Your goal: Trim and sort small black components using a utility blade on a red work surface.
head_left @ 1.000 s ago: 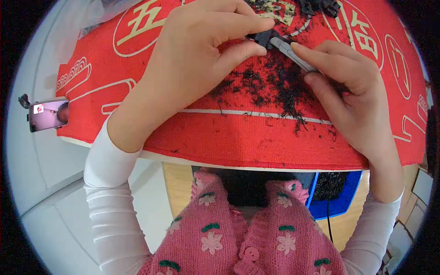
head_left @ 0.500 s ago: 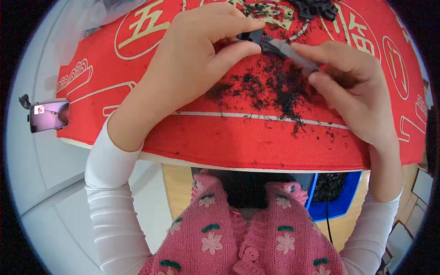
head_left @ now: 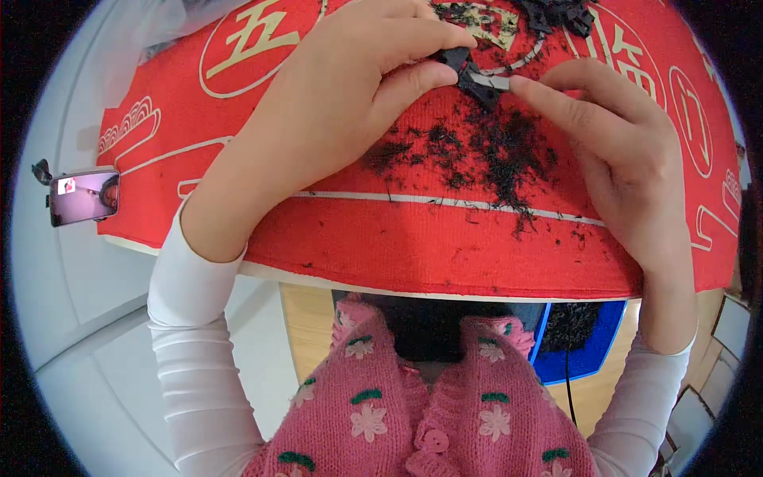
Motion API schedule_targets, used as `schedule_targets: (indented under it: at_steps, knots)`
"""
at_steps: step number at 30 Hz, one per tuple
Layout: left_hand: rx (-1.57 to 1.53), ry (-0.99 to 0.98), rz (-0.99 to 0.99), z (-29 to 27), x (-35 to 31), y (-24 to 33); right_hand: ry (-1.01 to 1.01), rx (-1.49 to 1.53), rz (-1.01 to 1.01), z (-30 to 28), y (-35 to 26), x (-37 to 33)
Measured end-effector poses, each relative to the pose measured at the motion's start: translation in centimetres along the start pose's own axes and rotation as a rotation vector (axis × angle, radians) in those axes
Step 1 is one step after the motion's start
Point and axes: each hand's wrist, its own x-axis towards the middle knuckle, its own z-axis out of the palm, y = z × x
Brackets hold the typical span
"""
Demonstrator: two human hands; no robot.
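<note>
Between the thumb and fingers of my left hand (head_left: pixel 342 95) is a small black part (head_left: pixel 482 94), dark and angular, which looks like rubber or plastic. My right hand (head_left: pixel 624 139) is closed on a knife with a short silver blade (head_left: pixel 491 82); its handle is hidden behind the fingers. The blade lies against the part's right side, the index finger stretched along it. Below both hands, thin black shavings (head_left: pixel 509 151) are scattered over the red cloth (head_left: pixel 381 254).
More black parts (head_left: pixel 563 14) are heaped at the table's far side. A clear plastic bag (head_left: pixel 171 28) sits far left. A phone on a holder (head_left: pixel 84 197) stands at the left edge. Under the table, a blue bin (head_left: pixel 572 366) contains black bits, with a black cable (head_left: pixel 569 385) hanging in front.
The knife, blurred by motion before, is now sharper, its blade against the part. My right fingers have come up and left. The part has tilted and my left hand has shifted slightly right.
</note>
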Motion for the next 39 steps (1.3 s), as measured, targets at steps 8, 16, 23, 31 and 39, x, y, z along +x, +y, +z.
schedule_targets:
  at_steps: [8,16,23,31,39]
  knots:
    - [-0.015,-0.006,-0.008,0.3,0.2,0.1,0.025,-0.047,-0.019,0.0,0.1,0.1]
    - [-0.029,-0.015,-0.015,0.5,0.6,0.0,0.051,-0.093,-0.036,0.3,-0.4,0.5]
    - [-0.042,-0.019,-0.023,0.4,0.2,0.6,0.07,-0.136,-0.052,-0.1,-0.3,0.0]
    - [-0.056,-0.019,-0.033,0.4,0.2,0.5,0.089,-0.186,-0.074,0.1,-0.4,0.3]
    - [-0.07,-0.017,-0.047,0.5,0.2,0.4,0.104,-0.235,-0.097,-0.2,-0.1,0.3]
